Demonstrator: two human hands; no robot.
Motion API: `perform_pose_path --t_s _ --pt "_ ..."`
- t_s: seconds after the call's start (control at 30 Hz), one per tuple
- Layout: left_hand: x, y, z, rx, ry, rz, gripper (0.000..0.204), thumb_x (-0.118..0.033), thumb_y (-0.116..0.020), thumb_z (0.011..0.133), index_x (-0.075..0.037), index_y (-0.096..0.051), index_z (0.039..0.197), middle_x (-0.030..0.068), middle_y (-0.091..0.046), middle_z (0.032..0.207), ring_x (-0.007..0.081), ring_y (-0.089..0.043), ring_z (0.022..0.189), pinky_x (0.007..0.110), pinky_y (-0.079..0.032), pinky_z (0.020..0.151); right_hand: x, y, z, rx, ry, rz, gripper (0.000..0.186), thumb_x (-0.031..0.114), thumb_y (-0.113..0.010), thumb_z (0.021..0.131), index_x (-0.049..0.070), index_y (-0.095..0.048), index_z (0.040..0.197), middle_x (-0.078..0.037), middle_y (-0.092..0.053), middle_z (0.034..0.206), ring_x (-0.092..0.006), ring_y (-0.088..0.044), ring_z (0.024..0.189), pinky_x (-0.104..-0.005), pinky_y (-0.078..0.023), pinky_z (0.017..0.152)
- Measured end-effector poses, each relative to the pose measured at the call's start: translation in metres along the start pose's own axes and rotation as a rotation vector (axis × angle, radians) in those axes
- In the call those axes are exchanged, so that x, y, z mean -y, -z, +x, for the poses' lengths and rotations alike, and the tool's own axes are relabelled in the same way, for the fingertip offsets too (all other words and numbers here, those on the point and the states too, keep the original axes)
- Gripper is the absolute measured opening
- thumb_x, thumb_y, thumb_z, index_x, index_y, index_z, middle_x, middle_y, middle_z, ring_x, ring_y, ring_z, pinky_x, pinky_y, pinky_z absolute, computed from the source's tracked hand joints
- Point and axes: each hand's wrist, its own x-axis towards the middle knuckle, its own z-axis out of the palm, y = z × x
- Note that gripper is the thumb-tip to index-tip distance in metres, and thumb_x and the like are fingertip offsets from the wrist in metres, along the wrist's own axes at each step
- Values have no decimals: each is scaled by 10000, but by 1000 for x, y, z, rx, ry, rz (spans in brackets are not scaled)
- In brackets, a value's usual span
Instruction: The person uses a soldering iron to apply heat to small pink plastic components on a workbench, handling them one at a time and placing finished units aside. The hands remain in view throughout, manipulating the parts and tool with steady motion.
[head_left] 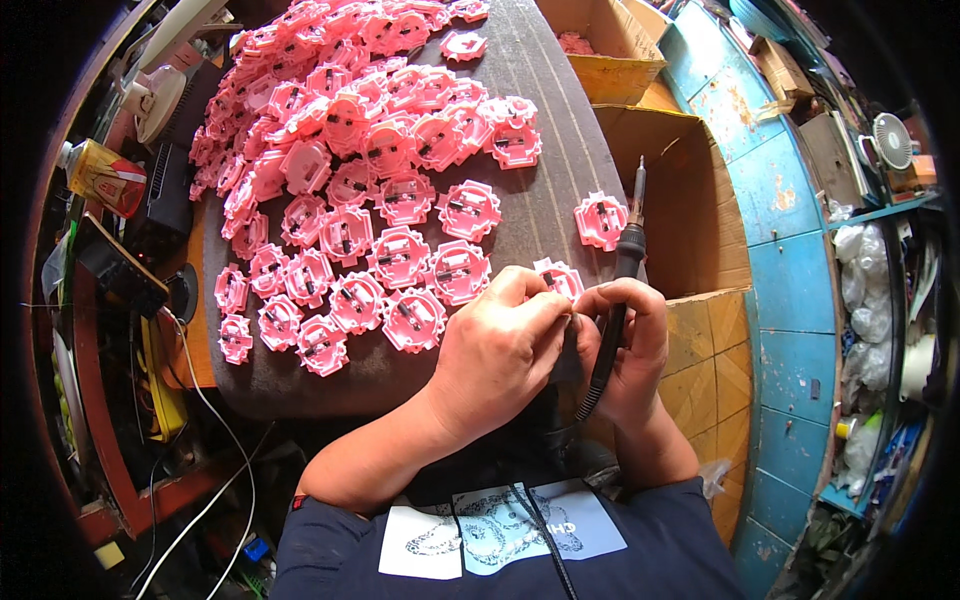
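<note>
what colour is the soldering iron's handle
The soldering iron's handle is black; it shows best in the head view.

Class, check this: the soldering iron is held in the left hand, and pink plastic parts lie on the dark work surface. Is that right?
Not quite: the head view shows the soldering iron held in the right hand, not the left hand. The pink plastic parts do lie on the dark work surface.
</note>
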Motion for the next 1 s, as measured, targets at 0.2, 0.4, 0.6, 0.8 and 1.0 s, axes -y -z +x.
perform_pose_path --t_s 0.2,0.4,0.6,0.8,1.0 --pt "3 -5 -2 -49 2 23 137 -54 -736 894 -38 -717 1029 142 -655 984 334 -703 842 418 -586 718 1 2 -1 -40 145 -138 377 -67 -706 920 10 -530 1244 -185 -702 1011 -240 -687 784 -346 -566 690" --pt "0 -6 -2 -50 51 38 138 -31 -748 887 -36 -740 1024 143 -674 989 328 -710 853 406 -582 726 13 6 6 64 446 -325 470 -69 -752 828 45 -536 1229 -261 -715 1114 -359 -705 806 -425 -580 666" --pt "2 -9 -3 -113 18 25 115 -45 -737 888 -39 -729 1002 137 -671 978 317 -707 843 403 -581 723 5 1 5 49 413 -314 466 -86 -727 836 49 -536 1240 -250 -721 1107 -370 -699 786 -438 -573 671" --pt "1 -8 -2 -119 20 15 100 -37 -740 871 -45 -714 967 137 -657 944 314 -689 819 407 -573 709 6 3 4 49 387 -295 391 4 -713 927 38 -515 1262 -240 -723 1066 -363 -719 820 -443 -585 696" --pt "-1 -8 -3 -120 47 46 102 -33 -757 857 -52 -698 938 135 -630 906 317 -670 790 419 -564 684 19 38 -12 45 384 -251 523 413 -638 1064 38 -494 1399 -159 -695 971 -313 -680 766 -428 -562 683"
